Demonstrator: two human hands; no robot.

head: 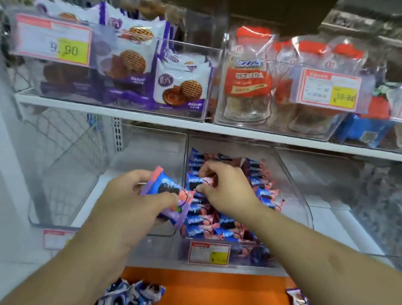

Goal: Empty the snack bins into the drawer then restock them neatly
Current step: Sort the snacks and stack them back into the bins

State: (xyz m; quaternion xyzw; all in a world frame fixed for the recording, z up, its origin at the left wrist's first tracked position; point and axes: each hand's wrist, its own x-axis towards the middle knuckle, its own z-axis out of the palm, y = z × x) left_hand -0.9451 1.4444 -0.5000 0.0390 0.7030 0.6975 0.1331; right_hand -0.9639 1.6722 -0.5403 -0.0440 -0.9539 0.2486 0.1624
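Restocking seems underway: left hand [135, 207] grips several blue-and-pink biscuit packets [168, 197] as supply, while right hand [221, 188] pinches one packet [200, 182] into the clear plastic bin [301, 205].

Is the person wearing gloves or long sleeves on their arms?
No. Both the left hand and the right hand are bare, with no gloves, rings or watch showing. Both forearms are uncovered as far as the picture's lower edge, so no sleeves are visible.
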